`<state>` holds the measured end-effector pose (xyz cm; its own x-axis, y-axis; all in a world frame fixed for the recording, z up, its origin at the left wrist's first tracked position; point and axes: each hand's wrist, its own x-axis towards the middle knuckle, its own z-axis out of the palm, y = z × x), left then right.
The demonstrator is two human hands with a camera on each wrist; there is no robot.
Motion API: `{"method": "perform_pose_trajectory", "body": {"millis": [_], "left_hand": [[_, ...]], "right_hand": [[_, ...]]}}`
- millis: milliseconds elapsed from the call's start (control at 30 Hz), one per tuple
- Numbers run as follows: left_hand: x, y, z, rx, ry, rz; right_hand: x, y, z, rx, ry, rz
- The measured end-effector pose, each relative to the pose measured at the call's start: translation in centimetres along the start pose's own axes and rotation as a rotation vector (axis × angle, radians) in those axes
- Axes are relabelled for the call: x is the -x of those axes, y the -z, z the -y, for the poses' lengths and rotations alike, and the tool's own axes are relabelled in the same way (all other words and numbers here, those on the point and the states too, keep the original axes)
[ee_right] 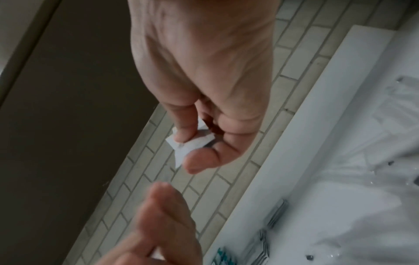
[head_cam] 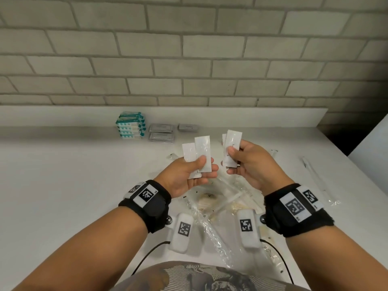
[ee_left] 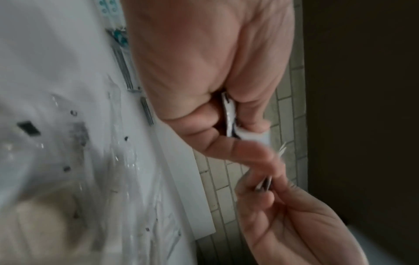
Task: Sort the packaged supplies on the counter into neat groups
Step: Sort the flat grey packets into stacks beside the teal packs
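Both hands are raised above the white counter (head_cam: 63,164), close together but apart. The left hand (head_cam: 189,175) pinches two white packets (head_cam: 202,156); the right hand (head_cam: 252,164) grips another few white sachets (head_cam: 231,148). Teal boxes (head_cam: 130,128) and grey packets (head_cam: 161,134) sit grouped near the back edge; the counter's left side lies bare.

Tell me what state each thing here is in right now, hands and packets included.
Left hand: gripping two white packets, fanned, upright.
Right hand: pinching white sachets, upright.
Teal packs: stacked by the back ledge.
Grey pouches: two flat piles beside the teal packs.
Grey box: lying flat, closed.
Clear wrappers: jumbled heap under the hands.
Long clear sleeve: lying alone at right.
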<state>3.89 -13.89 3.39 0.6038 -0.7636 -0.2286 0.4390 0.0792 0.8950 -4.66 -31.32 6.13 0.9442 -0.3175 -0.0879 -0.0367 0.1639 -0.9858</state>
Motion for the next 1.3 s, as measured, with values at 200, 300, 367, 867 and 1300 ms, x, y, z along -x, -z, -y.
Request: {"method": "perform_pose_trajectory", "body": {"millis": [200,300,367,867,1300], "left_hand": [[0.1,-1.0,-0.3,-0.045,0.114,0.111],[0.0,-0.7,-0.2,-0.095,0.151,0.187],[-0.1,-0.7,-0.2,-0.143,0.14,0.162],[-1.6,-0.9,0.8,-0.233,-0.133,-0.32],[-1.4,-0.5,-0.2,0.138,-0.022,-0.194]], "right_hand": [[0.4,-1.5,0.5,-0.262,-0.084,0.356],[0.2,-1.9,0.5,-0.185,-0.112,0.38],[-0.1,-1.8,0.1,-0.098,-0.069,0.272],[-1.0,-2.9,-1.9,0.372,-0.023,-0.105],[-1.0,-4.7,-0.8,1.013,0.118,0.146]]}}
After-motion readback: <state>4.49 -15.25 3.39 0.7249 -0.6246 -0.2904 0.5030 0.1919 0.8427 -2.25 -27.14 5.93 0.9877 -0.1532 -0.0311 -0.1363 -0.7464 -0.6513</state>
